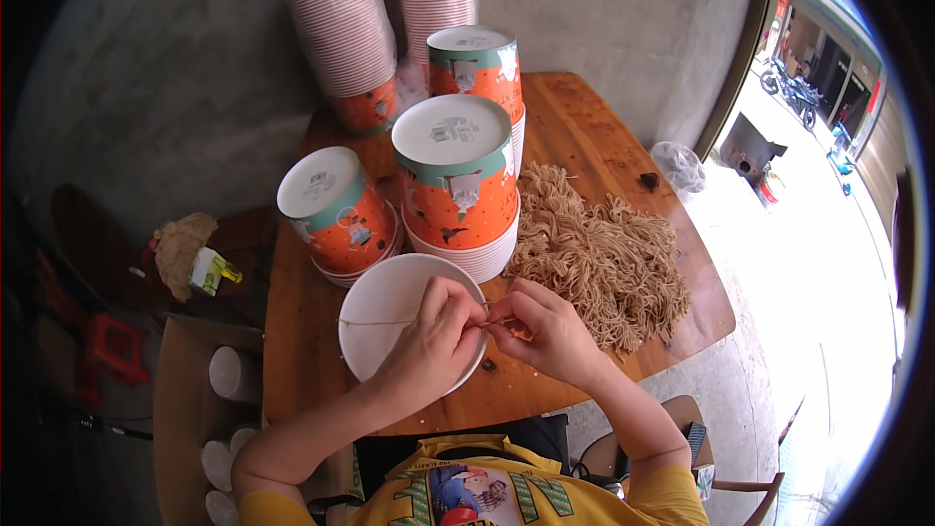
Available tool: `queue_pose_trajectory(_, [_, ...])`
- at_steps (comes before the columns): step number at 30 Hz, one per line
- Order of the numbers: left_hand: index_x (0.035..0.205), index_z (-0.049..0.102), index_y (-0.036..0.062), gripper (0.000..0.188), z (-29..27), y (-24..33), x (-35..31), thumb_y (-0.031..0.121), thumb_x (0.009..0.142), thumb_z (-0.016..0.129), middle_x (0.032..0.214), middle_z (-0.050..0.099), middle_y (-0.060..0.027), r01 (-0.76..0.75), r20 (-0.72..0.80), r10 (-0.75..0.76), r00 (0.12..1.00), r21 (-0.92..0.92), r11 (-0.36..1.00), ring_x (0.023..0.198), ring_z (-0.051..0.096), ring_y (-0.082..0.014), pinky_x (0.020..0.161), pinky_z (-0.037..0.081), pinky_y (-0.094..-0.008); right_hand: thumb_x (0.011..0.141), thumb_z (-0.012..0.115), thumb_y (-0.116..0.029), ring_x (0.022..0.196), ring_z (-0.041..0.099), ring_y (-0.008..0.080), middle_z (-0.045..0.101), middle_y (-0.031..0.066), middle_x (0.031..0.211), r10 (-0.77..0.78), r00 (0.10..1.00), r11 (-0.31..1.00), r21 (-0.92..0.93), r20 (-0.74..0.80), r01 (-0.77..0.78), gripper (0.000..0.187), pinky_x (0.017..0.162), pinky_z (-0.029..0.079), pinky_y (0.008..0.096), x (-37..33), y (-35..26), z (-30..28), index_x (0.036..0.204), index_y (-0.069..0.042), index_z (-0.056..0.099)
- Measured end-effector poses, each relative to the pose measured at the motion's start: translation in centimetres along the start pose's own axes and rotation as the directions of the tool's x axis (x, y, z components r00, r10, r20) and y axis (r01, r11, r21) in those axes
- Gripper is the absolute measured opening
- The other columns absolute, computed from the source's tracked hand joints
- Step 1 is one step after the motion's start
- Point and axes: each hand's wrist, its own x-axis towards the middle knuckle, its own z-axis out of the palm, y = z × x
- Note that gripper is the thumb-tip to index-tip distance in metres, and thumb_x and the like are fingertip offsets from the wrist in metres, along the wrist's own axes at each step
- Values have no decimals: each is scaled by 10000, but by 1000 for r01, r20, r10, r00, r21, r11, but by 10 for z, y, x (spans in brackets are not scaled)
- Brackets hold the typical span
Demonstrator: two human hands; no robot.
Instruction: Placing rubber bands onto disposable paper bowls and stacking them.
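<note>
A white round paper tub (375, 290) stands open side up at the table's near edge. Over its right rim, my left hand (440, 326) and my right hand (545, 324) meet with pinched fingertips. Between them they grip a thin tan cord (378, 322), whose loose end stretches left across the tub's mouth. The exact spot where the fingers work is partly hidden by the knuckles. Just right of my right hand lies a heap of similar tan cords (604, 273).
Behind the tub stand upside-down stacks of orange and green printed tubs (458, 190) on the wooden table (575, 117). Taller wrapped stacks (341, 29) lean by the wall. At left, a cardboard box (180, 380) holds white tubs; a red stool (115, 351) stands beyond it.
</note>
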Motion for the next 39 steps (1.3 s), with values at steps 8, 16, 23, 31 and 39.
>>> queue_pose_trajectory(8, [940, 528, 21, 170, -4, 10, 1, -30, 807, 621, 910, 517, -108, -118, -31, 142, 989, 401, 908, 809, 592, -302, 687, 498, -397, 799, 700, -53, 635, 567, 175, 522, 51, 771, -32, 999, 998, -55, -24, 31, 118, 523, 491, 284, -1, 0, 2, 880, -43, 614])
queue_pose_trajectory(16, [918, 525, 25, 152, 0, 2, 0, -47, 816, 610, 849, 569, -98, 53, -103, -49, 994, 45, 998, 752, 617, -243, 674, 511, -333, 786, 699, -39, 657, 578, 191, 547, 55, 788, -33, 999, 999, -38, -26, 32, 140, 534, 501, 287, -5, -1, 5, 894, -44, 611])
queue_pose_trajectory(23, [928, 497, 26, 147, 2, 2, 1, -39, 848, 603, 863, 593, -58, 213, -38, -229, 973, -241, 947, 766, 615, -151, 684, 514, -296, 801, 689, -41, 663, 585, 152, 551, 52, 795, 44, 999, 997, 57, -29, -43, 125, 553, 494, 258, -6, -2, 7, 895, -35, 607])
queue_pose_trajectory(31, [1063, 464, 40, 216, 0, -4, 0, -14, 887, 578, 893, 580, -25, 263, 53, -265, 963, -407, 875, 833, 594, -105, 747, 494, -278, 931, 632, -181, 712, 508, 19, 570, -39, 840, 436, 891, 743, 510, 122, -433, 145, 587, 438, 206, -17, 11, 18, 979, -53, 586])
queue_pose_trajectory(39, [1181, 451, 59, 311, -7, -4, 3, 45, 902, 590, 979, 561, -25, 469, 264, -413, 872, -691, 549, 972, 538, -97, 929, 415, -274, 959, 597, -252, 720, 500, 10, 557, -69, 836, 528, 799, 551, 601, 287, -579, 175, 595, 417, 179, -14, 8, 12, 982, -78, 588])
